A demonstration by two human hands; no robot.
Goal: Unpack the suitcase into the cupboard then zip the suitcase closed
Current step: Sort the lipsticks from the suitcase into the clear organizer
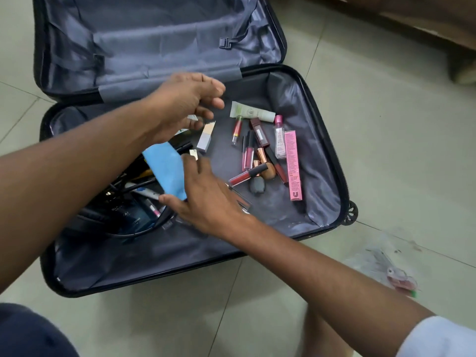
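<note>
The black suitcase (332, 140) lies open on the tiled floor, grey lining showing in both halves. In its near half lie several loose cosmetics: a white-green tube (251, 112), a pink box (293, 163), lip glosses (247, 153), a small clear bottle (279, 140) and a silver-gold lipstick case (206, 136). At the left an open black pouch (123, 215) holds more items. My right hand (208, 199) grips a blue packet (167, 168) at the pouch's mouth, between thumb and fingers. My left hand (185, 104) hovers above the lipstick case, fingers curved, with a small white thing barely visible under them.
A clear plastic bag (386, 266) with pink items lies on the floor to the right of the suitcase. Wooden furniture (412, 16) stands at the top right. A suitcase wheel (350, 212) sticks out on the right. My knee (31, 333) is at the bottom left.
</note>
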